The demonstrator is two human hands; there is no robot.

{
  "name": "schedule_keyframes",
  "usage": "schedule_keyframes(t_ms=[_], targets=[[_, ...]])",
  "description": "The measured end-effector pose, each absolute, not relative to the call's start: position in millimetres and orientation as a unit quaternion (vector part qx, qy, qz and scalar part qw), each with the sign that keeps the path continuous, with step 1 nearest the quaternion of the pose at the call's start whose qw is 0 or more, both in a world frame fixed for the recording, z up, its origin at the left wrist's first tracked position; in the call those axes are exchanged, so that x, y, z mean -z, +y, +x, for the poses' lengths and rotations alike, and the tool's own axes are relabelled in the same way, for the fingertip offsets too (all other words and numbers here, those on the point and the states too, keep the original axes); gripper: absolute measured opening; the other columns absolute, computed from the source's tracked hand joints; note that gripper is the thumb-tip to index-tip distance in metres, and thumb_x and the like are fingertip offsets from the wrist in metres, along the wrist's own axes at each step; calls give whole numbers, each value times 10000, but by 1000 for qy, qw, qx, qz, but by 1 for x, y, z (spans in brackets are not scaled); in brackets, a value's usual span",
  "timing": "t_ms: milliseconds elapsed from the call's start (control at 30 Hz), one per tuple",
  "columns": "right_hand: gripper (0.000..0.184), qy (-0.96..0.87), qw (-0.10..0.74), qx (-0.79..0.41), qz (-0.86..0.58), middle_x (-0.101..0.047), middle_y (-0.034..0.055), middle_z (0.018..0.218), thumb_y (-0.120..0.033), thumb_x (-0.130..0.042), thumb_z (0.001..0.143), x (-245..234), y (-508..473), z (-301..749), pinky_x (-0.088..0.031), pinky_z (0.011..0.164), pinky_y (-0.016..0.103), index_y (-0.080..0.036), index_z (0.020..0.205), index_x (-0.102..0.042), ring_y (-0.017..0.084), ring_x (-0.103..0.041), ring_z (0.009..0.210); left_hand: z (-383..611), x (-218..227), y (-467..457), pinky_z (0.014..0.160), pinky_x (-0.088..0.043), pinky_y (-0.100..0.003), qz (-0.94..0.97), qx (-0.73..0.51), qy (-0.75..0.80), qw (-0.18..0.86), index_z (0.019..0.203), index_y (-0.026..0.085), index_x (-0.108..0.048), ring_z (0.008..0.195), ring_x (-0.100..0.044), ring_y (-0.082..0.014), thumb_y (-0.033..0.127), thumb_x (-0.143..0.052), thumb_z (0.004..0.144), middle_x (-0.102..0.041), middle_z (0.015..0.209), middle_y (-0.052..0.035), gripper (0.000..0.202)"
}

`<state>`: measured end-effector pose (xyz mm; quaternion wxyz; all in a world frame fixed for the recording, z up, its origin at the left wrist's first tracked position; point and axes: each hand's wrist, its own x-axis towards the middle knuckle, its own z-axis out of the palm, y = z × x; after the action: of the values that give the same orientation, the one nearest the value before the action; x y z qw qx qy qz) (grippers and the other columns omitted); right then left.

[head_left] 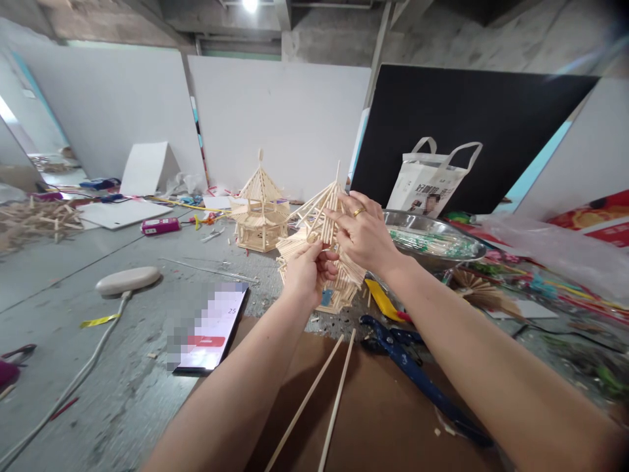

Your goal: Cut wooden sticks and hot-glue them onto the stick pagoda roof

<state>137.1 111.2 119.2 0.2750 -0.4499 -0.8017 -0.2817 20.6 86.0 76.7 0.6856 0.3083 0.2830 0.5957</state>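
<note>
Evidently, a wooden stick model (pixel 326 231) with a pointed roof is being worked on by both hands at the middle of the table (pixel 73 282). The lower ends of the roof sticks are pinched between thumb and fingers by the grip of the left hand (pixel 305 269). The right side of the roof is touched by the spread fingers of the right hand (pixel 366 229), on which a ring is worn; whether any stick is clasped there cannot be told. Just beyond and to the left, a second pavilion (pixel 260 226) of sticks is seen upright, topped by a finial.

On the near side, a pair of loose sticks (pixel 305 402) is laid over a brown board (pixel 383 419), with blue-handled pliers (pixel 417 380) placed to their right. A yellow-handled tool (pixel 383 300) is partly covered by the right arm. To the left, a phone (pixel 216 328) is set down with its screen lit, and farther left a white oval device (pixel 128 280) is joined to a cable. On the far right, green-and-clear packets are held in a metal bowl (pixel 417 221), behind which a white tote bag (pixel 417 177) is stood.
</note>
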Motion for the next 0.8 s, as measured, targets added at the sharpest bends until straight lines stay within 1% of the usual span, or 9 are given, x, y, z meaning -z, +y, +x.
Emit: schedule_keyframes(t_ms=[167, 333, 500, 600, 800], targets=[[428, -807, 254, 301, -441, -398, 49, 1284, -168, -442, 751, -120, 110, 136, -195, 952, 503, -267, 1163, -492, 263, -266, 1196, 22, -76, 85, 347, -318, -162, 302, -602, 280, 684, 720, 127, -476, 344, -443, -42, 211, -437, 775, -546, 537, 21, 108], [400, -801, 259, 302, -448, -398, 52, 1284, -185, -426, 762, -120, 107, 135, -201, 954, 491, -248, 1148, -505, 260, -272, 1193, 22, -76, 85, 354, -327, -159, 315, -605, 274, 678, 699, 130, -463, 348, -442, -37, 194, -445, 778, -547, 543, 22, 103], [389, -793, 286, 287, -454, -401, 55, 1285, -186, -414, 774, -119, 99, 137, -222, 966, 464, -208, 1153, -503, 249, -272, 1194, 21, -77, 85, 356, -321, -155, 330, -600, 281, 672, 690, 138, -456, 350, -441, -34, 222, -479, 768, -538, 540, 33, 117], [373, -787, 311, 276, -455, -427, 55, 1262, -195, -424, 772, -119, 90, 140, -238, 971, 456, -197, 1133, -517, 244, -286, 1190, 21, -76, 85, 357, -322, -160, 336, -600, 282, 669, 693, 137, -463, 349, -441, -38, 232, -482, 767, -535, 532, 31, 122], [337, -786, 368, 230, -441, -474, 53, 1202, -188, -437, 765, -114, 60, 153, -280, 964, 467, -222, 1085, -540, 234, -316, 1179, 20, -75, 85, 365, -326, -158, 339, -600, 280, 668, 698, 135, -473, 357, -439, -34, 228, -482, 770, -532, 535, 31, 117]])
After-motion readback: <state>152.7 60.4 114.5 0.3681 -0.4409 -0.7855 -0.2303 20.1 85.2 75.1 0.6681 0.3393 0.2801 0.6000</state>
